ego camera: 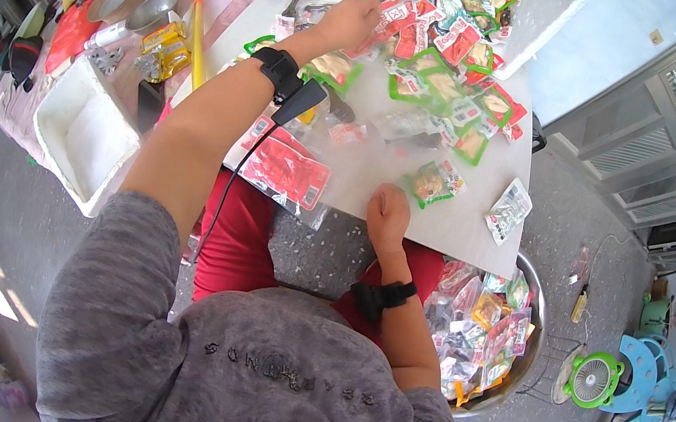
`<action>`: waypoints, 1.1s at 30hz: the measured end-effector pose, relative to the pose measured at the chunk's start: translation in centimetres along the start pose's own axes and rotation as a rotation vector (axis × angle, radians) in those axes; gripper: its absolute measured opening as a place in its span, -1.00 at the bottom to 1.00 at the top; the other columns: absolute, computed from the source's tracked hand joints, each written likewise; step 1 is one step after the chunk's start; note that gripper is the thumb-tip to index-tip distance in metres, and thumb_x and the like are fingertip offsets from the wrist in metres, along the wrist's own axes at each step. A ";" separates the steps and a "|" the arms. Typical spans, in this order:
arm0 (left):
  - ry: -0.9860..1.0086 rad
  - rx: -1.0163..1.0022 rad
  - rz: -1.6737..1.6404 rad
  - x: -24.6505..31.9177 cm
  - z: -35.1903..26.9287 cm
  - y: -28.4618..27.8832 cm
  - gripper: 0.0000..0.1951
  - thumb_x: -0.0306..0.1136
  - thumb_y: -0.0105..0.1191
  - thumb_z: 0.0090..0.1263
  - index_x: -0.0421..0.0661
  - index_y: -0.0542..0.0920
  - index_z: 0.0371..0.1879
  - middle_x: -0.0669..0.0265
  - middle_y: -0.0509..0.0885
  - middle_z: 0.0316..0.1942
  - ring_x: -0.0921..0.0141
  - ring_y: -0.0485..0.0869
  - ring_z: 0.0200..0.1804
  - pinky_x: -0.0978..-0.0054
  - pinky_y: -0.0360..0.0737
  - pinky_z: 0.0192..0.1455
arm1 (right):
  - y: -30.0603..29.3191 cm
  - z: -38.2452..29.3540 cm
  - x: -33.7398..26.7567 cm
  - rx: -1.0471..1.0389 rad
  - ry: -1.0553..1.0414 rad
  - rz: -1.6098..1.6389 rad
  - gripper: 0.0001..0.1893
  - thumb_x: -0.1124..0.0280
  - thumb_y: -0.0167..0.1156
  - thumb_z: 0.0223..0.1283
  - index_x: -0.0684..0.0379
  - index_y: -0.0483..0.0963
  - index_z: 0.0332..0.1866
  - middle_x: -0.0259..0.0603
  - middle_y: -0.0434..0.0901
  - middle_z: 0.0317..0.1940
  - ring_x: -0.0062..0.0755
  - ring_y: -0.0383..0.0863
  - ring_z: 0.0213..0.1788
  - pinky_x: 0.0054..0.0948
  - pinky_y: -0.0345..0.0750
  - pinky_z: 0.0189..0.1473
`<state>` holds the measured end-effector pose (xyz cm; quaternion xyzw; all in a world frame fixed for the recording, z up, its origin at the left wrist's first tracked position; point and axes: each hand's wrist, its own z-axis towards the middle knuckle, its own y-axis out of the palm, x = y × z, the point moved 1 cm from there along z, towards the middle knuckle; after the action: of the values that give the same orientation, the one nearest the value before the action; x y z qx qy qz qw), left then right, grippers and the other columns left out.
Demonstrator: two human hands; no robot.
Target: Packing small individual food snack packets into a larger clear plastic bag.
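Observation:
My left hand [351, 20] reaches to the far side of the table [350, 179], with its fingers curled at red-printed snack packets [403, 24] by the foam box; whether it grips one cannot be told. My right hand [388, 213] rests with curled fingers at the near table edge; its inner side is hidden. Just beyond it lies a green-edged clear packet [433, 183]. More green-edged packets [437, 80] are spread over the middle of the table. A large clear bag with a red panel [285, 165] lies at the near left edge. A silver-white packet [508, 211] lies at the right corner.
A white foam box [548, 18] full of packets stands at the far side. Another foam box [86, 135] sits at left, beside a yellow-handled tool [197, 40] and metal bowl [153, 12]. Below the table's right corner stands a metal basin [539, 312] of packets. A green fan [593, 380] stands farther right.

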<state>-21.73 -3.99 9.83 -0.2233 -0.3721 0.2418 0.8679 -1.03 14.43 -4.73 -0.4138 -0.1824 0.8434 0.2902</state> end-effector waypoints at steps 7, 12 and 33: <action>-0.056 -0.447 -0.202 6.4 -6.2 -2.5 -0.92 -0.43 -0.17 0.15 -0.15 0.37 -0.50 0.40 0.36 -0.62 0.59 0.32 -0.52 0.64 0.30 -0.44 | -3.8 2.6 -1.4 0.064 0.380 0.671 -0.81 0.56 -0.01 -0.04 0.23 0.28 -0.25 -0.39 0.32 -0.42 -0.71 0.29 -0.41 -0.74 0.28 -0.38; 0.030 -0.694 -0.310 10.2 -14.3 -1.3 -0.87 -0.36 -0.20 0.16 -0.16 0.35 -0.48 0.25 0.41 -0.55 0.43 0.41 -0.45 0.51 0.33 -0.37 | -6.9 3.1 -3.9 -0.184 0.370 0.887 -0.75 0.49 0.02 -0.01 0.27 0.27 -0.17 -0.36 0.37 -0.36 -0.68 0.31 -0.32 -0.69 0.30 -0.28; -0.818 -0.535 -1.137 10.3 -24.9 1.0 -0.72 -0.48 -0.05 0.08 -0.22 0.38 -0.19 0.37 0.47 -0.29 0.56 0.42 -0.22 0.66 0.35 -0.17 | -6.3 -3.4 -3.2 -0.167 0.662 1.267 -0.78 0.50 -0.15 0.10 0.33 0.28 -0.14 -0.17 0.42 -0.22 -0.45 0.42 -0.19 -0.47 0.35 -0.10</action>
<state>3.04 -2.31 -0.75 -0.0920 -0.7693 -0.2789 0.5674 5.42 17.44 -1.41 -0.6951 0.1264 0.6630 -0.2475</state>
